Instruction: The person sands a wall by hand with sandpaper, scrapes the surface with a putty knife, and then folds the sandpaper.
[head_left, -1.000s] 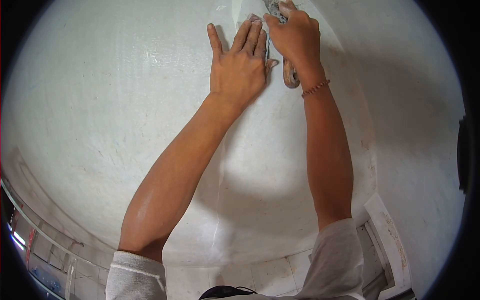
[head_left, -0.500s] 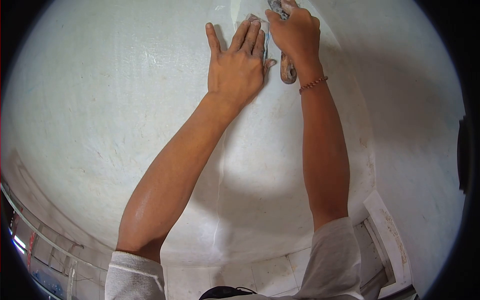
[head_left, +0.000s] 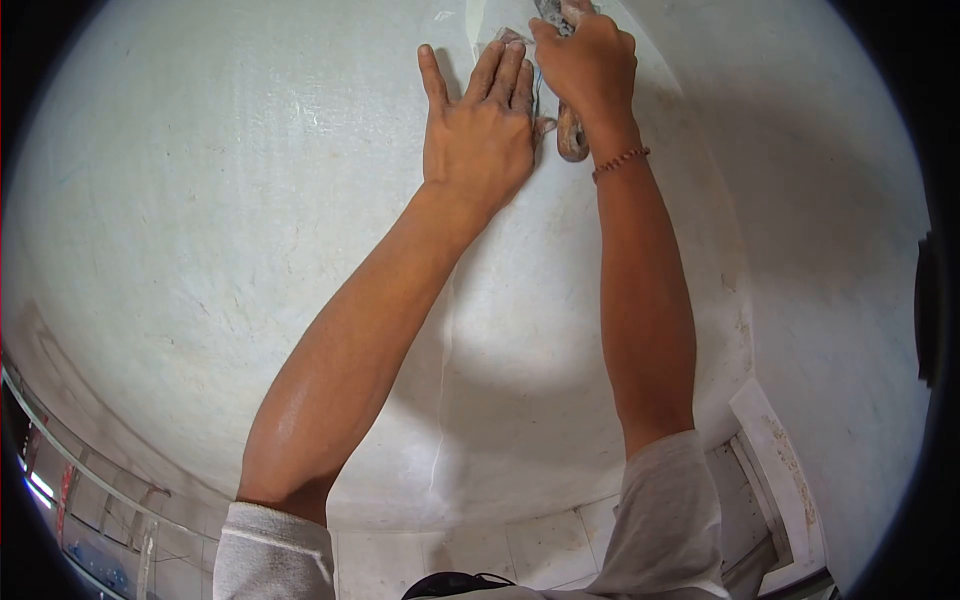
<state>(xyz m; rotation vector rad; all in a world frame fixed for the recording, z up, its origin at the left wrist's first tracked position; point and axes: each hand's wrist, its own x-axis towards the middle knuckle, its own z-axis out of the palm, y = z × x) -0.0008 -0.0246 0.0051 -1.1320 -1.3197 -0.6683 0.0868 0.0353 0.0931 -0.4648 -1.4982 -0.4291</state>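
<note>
High on a pale, curved wall surface (head_left: 250, 250), my left hand (head_left: 480, 130) lies with its fingers straight and the little finger spread away. Under the fingertips it holds a thin, dirty sheet (head_left: 515, 37) against the wall; a bluish edge shows beside the index finger, and most of the sheet is hidden. Just to the right, my right hand (head_left: 595, 65) is wrapped around a trowel (head_left: 571, 138) with a worn wooden handle. Grey, crusted material covers the trowel's upper part (head_left: 553, 14), and its blade is largely out of sight.
A thin, pale crack-like line (head_left: 440, 400) runs down the wall below my left hand. A metal frame with rails (head_left: 90, 475) stands at lower left. At lower right is a white-edged recess (head_left: 775, 470). Pale tiles (head_left: 545, 545) lie along the bottom.
The right hand and trowel have shifted very slightly left, nearer my left hand. My left hand and the sheet stay in almost the same place on the wall.
</note>
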